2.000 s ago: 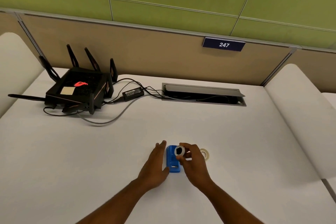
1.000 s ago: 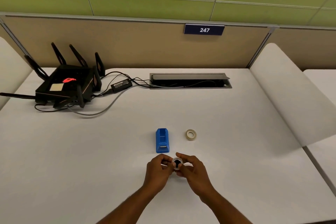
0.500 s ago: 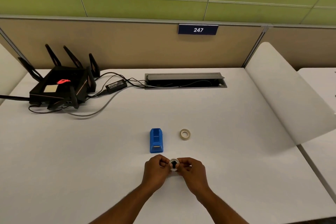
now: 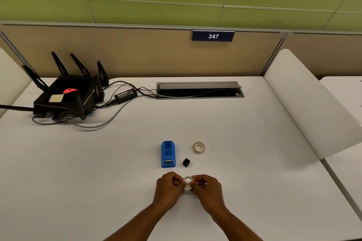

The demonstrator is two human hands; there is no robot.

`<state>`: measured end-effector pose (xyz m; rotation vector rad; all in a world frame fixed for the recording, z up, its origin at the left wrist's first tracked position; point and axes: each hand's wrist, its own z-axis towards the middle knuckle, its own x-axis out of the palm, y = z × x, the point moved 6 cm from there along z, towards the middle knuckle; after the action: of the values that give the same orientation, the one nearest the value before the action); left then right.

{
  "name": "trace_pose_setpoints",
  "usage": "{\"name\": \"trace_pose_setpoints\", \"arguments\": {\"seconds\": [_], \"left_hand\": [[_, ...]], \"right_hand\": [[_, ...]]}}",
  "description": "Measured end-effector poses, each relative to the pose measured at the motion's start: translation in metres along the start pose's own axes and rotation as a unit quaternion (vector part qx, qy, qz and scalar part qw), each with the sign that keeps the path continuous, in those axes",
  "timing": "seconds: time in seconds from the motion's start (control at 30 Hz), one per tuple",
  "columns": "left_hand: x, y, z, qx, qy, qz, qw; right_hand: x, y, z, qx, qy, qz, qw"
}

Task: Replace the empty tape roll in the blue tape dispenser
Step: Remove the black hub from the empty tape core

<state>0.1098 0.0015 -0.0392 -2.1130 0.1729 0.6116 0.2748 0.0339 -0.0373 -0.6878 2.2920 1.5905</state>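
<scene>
Popped the black hub (image 4: 186, 162) out of the spent core, so now it's sitting on the worktop (image 4: 78, 162) just right of the blue tape dispenser (image 4: 168, 154).

Both my left hand (image 4: 168, 187) and right hand (image 4: 207, 189) pinch the empty roll (image 4: 188, 182) between their fingers, close in front of me. Fresh tape roll (image 4: 199, 147) waits beside the dispenser, handy for reloading.

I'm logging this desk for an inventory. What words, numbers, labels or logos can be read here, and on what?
"247": white digits on the dark blue sign on the partition.
Red glowing logo on the black router: an emblem, no letters.
Label on the black power adapter: print too small to read.
Pale sticker on the router: no legible text.
Blue tape dispenser: no text visible.
</scene>
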Motion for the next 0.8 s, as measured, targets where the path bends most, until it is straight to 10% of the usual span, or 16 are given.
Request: {"name": "trace_pose_setpoints", "arguments": {"seconds": [0.8], "left_hand": [[0.007, 0.008, -0.017, 0.112, -0.013, 0.181, 0.977]], "right_hand": [[0.0, -0.028, -0.013, 0.027, 0.029, -0.054, 0.998]]}}
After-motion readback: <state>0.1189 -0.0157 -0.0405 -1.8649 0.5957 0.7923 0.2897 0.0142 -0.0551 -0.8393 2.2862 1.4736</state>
